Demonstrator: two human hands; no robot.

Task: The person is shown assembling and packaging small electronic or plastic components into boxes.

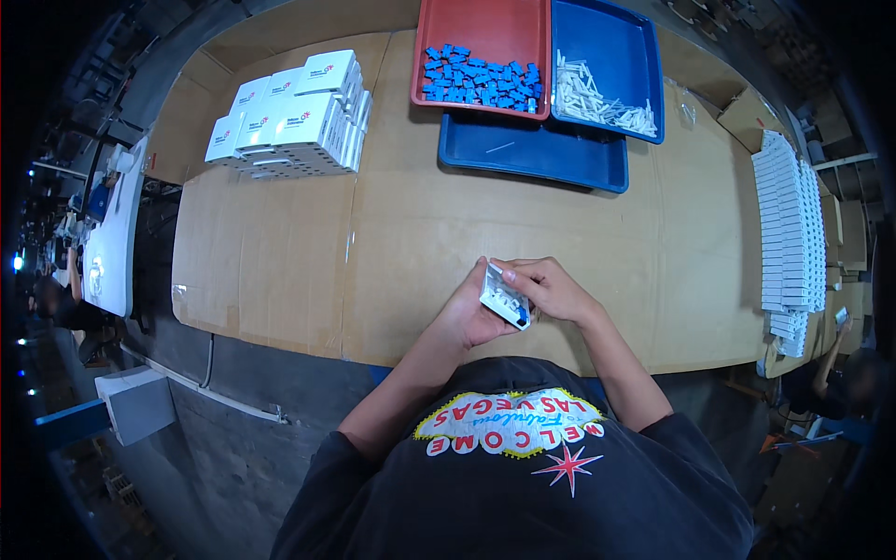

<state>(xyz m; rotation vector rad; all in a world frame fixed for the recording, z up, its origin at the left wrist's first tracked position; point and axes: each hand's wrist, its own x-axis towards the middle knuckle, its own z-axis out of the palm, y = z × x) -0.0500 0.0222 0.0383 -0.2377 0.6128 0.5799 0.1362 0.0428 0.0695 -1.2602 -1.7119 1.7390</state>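
Observation:
Close to my body, over the near edge of the cardboard-covered table, I hold a small white plastic housing [502, 297] with its inner side facing up. A bit of blue shows at its lower right corner. My left hand [469, 310] supports it from the left and below, fingers wrapped round its side. From the right, my right hand [551, 287] presses on its upper part, thumb and fingers closed at the edge. Whether a small part sits under those right fingertips is hidden.
Ahead lie a red tray [481, 23] of blue connector pieces [481, 79], a blue tray [607, 28] of thin white sticks [597, 98], and another blue tray [532, 159] below them. White boxes [289, 117] are stacked at left; white housings [789, 224] pile up at right.

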